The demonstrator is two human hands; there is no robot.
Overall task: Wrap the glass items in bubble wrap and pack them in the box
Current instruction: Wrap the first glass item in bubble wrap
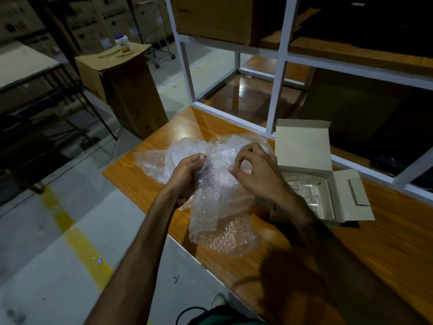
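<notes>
Crumpled clear bubble wrap (218,198) is spread over the left end of the wooden table (386,242). My left hand (187,177) is closed on a bunch of the wrap, lifting it off the table. My right hand (255,170) pinches the wrap with thumb and fingertips just to the right. Whether a glass item sits inside the held wrap is hidden. A small grey cardboard box (304,158) lies open to the right of my right hand, its lid standing up and a side flap folded out. Clear wrapped items (309,191) lie inside it.
A white metal shelf frame (278,73) rises along the table's far edge, with a brown carton on an upper shelf. A tall cardboard box (126,90) with a jar on top stands on the floor to the left. A yellow floor line (77,240) runs past the table.
</notes>
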